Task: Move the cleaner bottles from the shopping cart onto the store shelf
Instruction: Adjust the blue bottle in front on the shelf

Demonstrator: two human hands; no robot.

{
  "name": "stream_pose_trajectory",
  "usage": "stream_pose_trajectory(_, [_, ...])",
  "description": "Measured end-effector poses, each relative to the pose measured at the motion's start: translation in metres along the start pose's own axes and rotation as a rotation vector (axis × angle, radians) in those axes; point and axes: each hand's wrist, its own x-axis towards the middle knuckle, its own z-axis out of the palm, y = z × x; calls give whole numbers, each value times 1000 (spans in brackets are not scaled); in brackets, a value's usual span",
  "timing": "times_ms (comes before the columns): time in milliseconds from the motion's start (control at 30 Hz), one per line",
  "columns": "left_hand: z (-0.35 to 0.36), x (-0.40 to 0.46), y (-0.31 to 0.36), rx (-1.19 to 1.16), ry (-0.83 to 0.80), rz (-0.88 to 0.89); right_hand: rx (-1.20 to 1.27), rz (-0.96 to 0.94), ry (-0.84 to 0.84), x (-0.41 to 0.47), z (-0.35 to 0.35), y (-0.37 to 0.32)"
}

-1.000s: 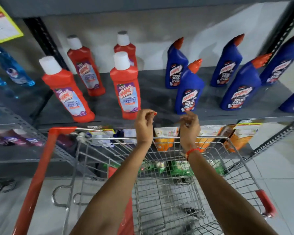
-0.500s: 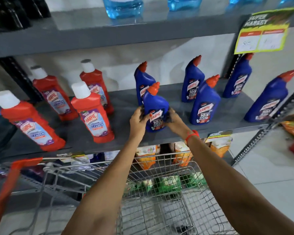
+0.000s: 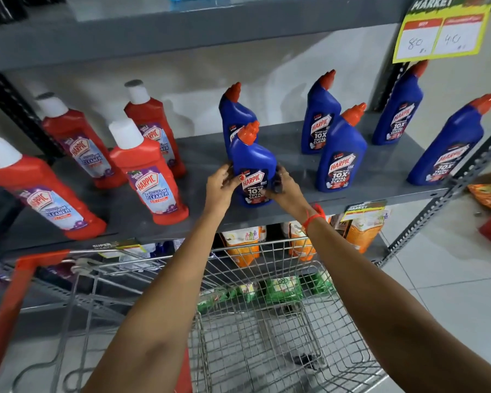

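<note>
A blue cleaner bottle with an orange cap stands upright near the front edge of the grey store shelf. My left hand grips its left side and my right hand grips its right side. Several more blue bottles stand to its right and behind it. Several red bottles with white caps stand on the left part of the same shelf. The wire shopping cart sits below my arms, and I see no bottle in its basket.
A yellow price sign hangs from the upper shelf at the right. Orange and green packets fill the lower shelf behind the cart. The cart's red handle is at the left. A slotted shelf post slants at the right.
A second ago my hands were over the cart's rim with nothing in them. They rose to the shelf edge and closed around the front blue bottle, and the view tilted up.
</note>
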Motion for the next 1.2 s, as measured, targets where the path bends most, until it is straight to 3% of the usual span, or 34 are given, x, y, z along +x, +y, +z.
stream_pose_trajectory(400, [3,-7,-4,17,45,26,24,13,31,-11,7,2])
stream_pose_trajectory(467, [7,-14,-6,15,136,42,54,2,55,-17,8,6])
stream_pose_trajectory(600, [20,-35,-15,49,490,193,106,16,177,-35,-3,26])
stream_pose_trajectory(667, [36,-45,-13,72,546,272,253,77,270,-41,-16,40])
stream_pose_trajectory(800, [86,-54,3,124,337,366,291,113,564,-50,-57,68])
stream_pose_trajectory(900, [128,-42,11,111,160,328,328,90,690,-47,-97,72])
stream_pose_trajectory(1067, [172,3,17,52,-69,12,315,20,499,-21,-149,67])
stream_pose_trajectory(1200, [187,21,14,59,-173,-85,71,10,251,7,-169,71])
